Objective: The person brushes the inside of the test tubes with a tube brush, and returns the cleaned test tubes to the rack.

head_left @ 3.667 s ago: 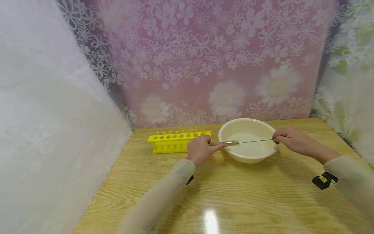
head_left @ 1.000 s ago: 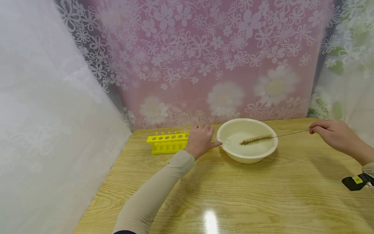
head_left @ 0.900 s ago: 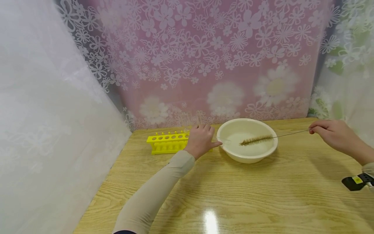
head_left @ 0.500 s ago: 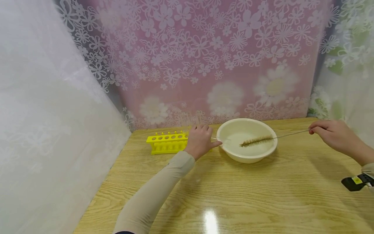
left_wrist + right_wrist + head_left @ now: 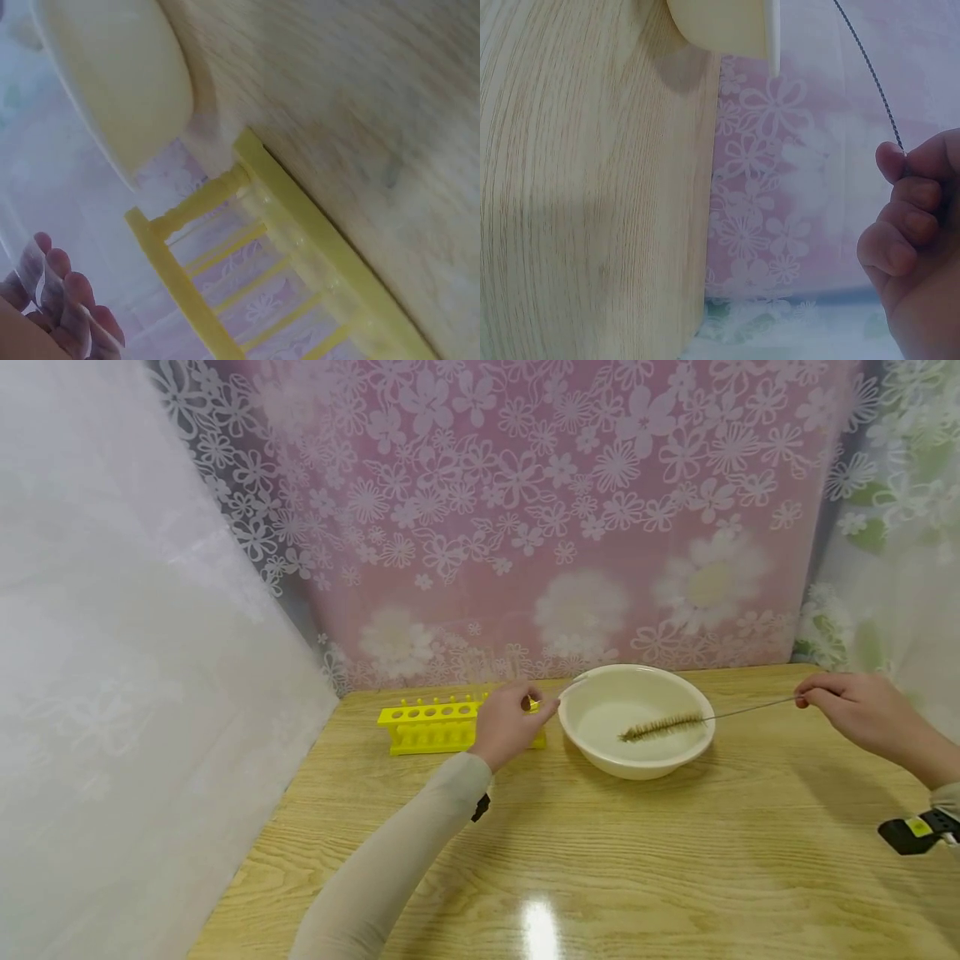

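Note:
In the head view my left hand [image 5: 510, 727] grips a clear test tube [image 5: 576, 681], which slants up past the left rim of a cream basin [image 5: 636, 770]. The left wrist view shows the fingers curled round the glass tube [image 5: 30, 279]. My right hand [image 5: 851, 706] pinches the thin end of a test tube brush [image 5: 662, 727] between thumb and forefinger. Its brown bristles hang over the inside of the basin. In the right wrist view only the twisted wire handle [image 5: 876, 75] of the brush shows.
Behind my left hand stands a yellow test tube rack [image 5: 429, 737], its right part partly hidden. Several clear tubes [image 5: 489, 667] rise faintly at its right end. The wooden table [image 5: 600, 860] meets a floral curtain [image 5: 585, 527] at the back.
My right hand has drawn the brush out of the tube and moved right. Lately my left hand has turned, tipping the tube's end upward from inside the basin to above its rim.

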`<action>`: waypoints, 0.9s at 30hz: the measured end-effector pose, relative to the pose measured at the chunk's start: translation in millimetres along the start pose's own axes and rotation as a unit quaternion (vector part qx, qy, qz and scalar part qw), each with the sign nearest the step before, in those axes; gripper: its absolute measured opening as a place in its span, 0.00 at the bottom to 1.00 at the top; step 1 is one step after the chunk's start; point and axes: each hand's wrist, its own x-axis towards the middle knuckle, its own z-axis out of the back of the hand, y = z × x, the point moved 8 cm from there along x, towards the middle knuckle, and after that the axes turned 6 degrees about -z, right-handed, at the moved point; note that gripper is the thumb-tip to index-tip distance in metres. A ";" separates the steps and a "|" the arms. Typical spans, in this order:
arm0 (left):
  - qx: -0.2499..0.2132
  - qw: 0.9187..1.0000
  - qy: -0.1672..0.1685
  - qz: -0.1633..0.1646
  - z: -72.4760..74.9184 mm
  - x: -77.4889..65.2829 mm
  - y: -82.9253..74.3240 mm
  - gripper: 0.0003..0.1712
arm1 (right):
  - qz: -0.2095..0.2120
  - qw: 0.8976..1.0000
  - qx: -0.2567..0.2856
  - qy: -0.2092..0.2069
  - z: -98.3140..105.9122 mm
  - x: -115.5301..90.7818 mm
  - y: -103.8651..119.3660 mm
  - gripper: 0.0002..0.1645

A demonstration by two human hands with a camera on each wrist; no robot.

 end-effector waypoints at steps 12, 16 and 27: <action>-0.254 0.964 -0.073 0.006 40.9 -8.3 13.0 0.19 | -0.004 1.000 -0.008 0.006 2.3 4.3 2.2 0.22; -0.260 0.960 -0.103 0.020 56.5 -10.1 21.8 0.22 | -0.004 1.000 -0.006 0.003 3.2 5.3 3.5 0.22; -0.274 0.940 -0.198 0.036 90.1 -18.0 47.1 0.17 | 0.007 1.000 0.011 0.004 1.2 6.2 10.3 0.24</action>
